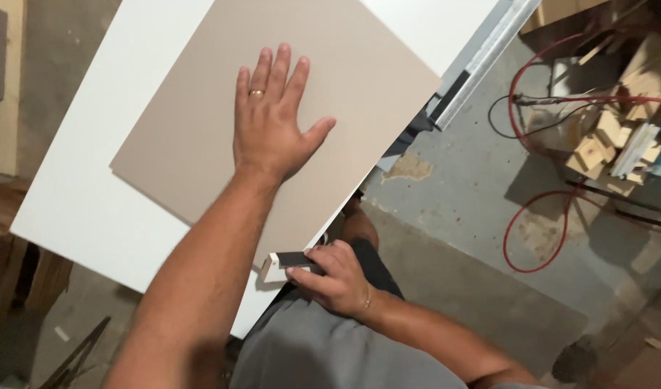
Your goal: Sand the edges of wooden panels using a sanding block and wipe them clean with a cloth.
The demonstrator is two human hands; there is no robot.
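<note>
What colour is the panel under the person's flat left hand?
Beige-taupe panel, lying on a white board; seen in the head view, left hand on it.

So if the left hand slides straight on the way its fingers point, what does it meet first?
The left hand lies flat on the beige panel. Straight ahead is only more beige panel up to the picture's top edge; the way looks free.
</note>
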